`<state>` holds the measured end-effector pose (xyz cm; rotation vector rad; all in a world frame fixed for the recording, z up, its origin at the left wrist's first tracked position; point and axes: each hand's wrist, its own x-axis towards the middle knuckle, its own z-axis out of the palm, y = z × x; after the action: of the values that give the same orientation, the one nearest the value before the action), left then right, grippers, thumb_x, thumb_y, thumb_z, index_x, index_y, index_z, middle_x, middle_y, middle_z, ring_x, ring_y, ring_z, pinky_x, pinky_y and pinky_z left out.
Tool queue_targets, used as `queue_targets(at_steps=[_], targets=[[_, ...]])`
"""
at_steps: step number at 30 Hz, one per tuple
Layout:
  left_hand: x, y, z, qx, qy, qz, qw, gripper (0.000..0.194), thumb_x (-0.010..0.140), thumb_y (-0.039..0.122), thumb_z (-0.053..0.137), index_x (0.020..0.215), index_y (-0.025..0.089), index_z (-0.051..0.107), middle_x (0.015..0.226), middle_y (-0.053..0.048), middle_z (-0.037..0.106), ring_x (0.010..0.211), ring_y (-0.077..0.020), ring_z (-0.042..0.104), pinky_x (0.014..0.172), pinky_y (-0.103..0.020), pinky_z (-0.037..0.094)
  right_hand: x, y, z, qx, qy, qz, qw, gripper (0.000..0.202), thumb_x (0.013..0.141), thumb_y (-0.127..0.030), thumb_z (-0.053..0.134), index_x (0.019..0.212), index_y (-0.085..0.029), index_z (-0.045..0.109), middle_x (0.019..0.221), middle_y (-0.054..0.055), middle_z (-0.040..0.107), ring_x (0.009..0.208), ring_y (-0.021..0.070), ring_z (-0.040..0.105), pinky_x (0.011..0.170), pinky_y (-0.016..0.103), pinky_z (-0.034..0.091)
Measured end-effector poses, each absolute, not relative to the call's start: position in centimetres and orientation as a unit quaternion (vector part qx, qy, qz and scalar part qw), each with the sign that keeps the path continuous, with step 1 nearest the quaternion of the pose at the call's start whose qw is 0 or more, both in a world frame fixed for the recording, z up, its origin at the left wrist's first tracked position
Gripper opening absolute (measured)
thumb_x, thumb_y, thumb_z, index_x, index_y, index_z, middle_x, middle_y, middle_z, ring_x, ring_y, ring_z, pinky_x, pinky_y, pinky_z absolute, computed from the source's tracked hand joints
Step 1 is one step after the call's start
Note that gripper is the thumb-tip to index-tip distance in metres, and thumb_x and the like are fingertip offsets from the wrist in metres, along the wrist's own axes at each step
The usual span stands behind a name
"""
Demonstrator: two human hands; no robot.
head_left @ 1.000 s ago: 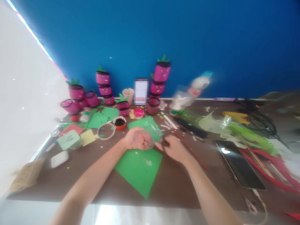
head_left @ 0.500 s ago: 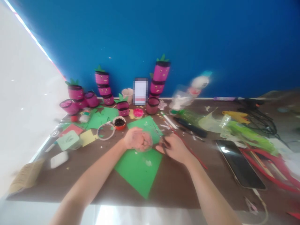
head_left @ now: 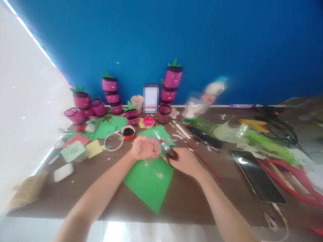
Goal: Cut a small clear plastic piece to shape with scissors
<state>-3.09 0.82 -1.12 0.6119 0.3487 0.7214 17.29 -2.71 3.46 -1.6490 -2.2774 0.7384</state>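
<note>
My left hand (head_left: 143, 148) is closed round a clear, see-through plastic piece (head_left: 154, 155) above the green sheets. My right hand (head_left: 182, 160) grips a pair of scissors (head_left: 165, 146), its fingers in the dark handles. The blades point up and to the left, just beside the plastic. Beneath my hands lie a green sheet (head_left: 148, 186) at the front and another green sheet (head_left: 160, 131) behind it. Blur hides the plastic's exact outline.
Purple stacked cups (head_left: 168, 90) with green leaves stand along the blue wall. Left are a tape ring (head_left: 114, 142), a white case (head_left: 64, 172) and twine (head_left: 29, 189). Right are a phone (head_left: 258, 176), a red stick (head_left: 205, 161) and a yellow glue gun (head_left: 253, 126).
The scissors have turned into clearer view, with their blades now visible near the plastic. Both hands have shifted slightly left.
</note>
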Motion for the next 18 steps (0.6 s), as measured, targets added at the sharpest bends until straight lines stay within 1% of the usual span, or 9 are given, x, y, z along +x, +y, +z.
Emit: queue_targets(at_steps=[3, 6, 9, 12, 14, 18], targets=[[-3.1, 0.7, -0.8, 0.277, 0.161, 0.359, 0.876, 0.047, 0.065, 0.054, 0.049, 0.072, 0.011, 0.065, 0.064, -0.012, 0.058, 0.059, -0.0196, 0.051, 0.049, -0.028, 0.032, 17.5, -2.5, 3.0, -0.547, -0.768, 0.294, 0.159, 0.027, 0.074, -0.043, 0.056, 0.061, -0.021, 0.05, 0.06, 0.001, 0.059, 0.057, 0.0151, 0.05, 0.055, 0.025, 0.032], [-3.1, 0.5, -0.5, 0.214, 0.175, 0.384, 0.881, 0.042, 0.066, 0.053, 0.051, 0.069, 0.012, 0.063, 0.066, -0.01, 0.058, 0.058, -0.0183, 0.052, 0.048, -0.027, 0.034, 17.6, -2.3, 2.4, -0.528, -0.761, 0.329, 0.184, 0.027, 0.075, -0.042, 0.057, 0.062, -0.019, 0.052, 0.058, 0.001, 0.057, 0.056, 0.0144, 0.049, 0.055, 0.025, 0.034], [-3.1, 0.4, -0.5, 0.141, 0.189, 0.399, 0.886, 0.039, 0.069, 0.05, 0.051, 0.071, 0.013, 0.062, 0.072, -0.01, 0.061, 0.059, -0.0169, 0.053, 0.05, -0.028, 0.04, 17.8, -2.4, 2.4, -0.507, -0.757, 0.37, 0.182, 0.025, 0.076, -0.041, 0.057, 0.071, -0.017, 0.057, 0.058, 0.0, 0.057, 0.056, 0.0139, 0.049, 0.054, 0.024, 0.035], [-3.2, 0.5, -0.7, 0.104, 0.18, 0.401, 0.892, 0.038, 0.07, 0.047, 0.052, 0.08, 0.012, 0.062, 0.079, -0.012, 0.062, 0.061, -0.0165, 0.054, 0.054, -0.028, 0.043, 18.1, -2.6, 2.9, -0.478, -0.759, 0.413, 0.158, 0.025, 0.077, -0.041, 0.056, 0.08, -0.017, 0.06, 0.063, -0.001, 0.059, 0.058, 0.0133, 0.05, 0.055, 0.023, 0.037], [-3.2, 0.6, -0.8, 0.093, 0.179, 0.404, 0.892, 0.038, 0.07, 0.045, 0.053, 0.086, 0.012, 0.062, 0.083, -0.012, 0.062, 0.062, -0.0169, 0.055, 0.057, -0.03, 0.044, 18.1, -2.7, 3.3, -0.476, -0.764, 0.411, 0.143, 0.026, 0.079, -0.042, 0.054, 0.079, -0.017, 0.06, 0.065, -0.001, 0.06, 0.059, 0.0131, 0.051, 0.056, 0.022, 0.037], [-3.2, 0.7, -0.7, 0.084, 0.176, 0.41, 0.891, 0.04, 0.071, 0.043, 0.054, 0.093, 0.011, 0.062, 0.084, -0.013, 0.061, 0.065, -0.0183, 0.056, 0.06, -0.031, 0.045, 18.1, -2.8, 3.8, -0.507, -0.783, 0.339, 0.123, 0.027, 0.081, -0.043, 0.051, 0.072, -0.018, 0.06, 0.061, 0.0, 0.06, 0.057, 0.014, 0.051, 0.055, 0.023, 0.036]])
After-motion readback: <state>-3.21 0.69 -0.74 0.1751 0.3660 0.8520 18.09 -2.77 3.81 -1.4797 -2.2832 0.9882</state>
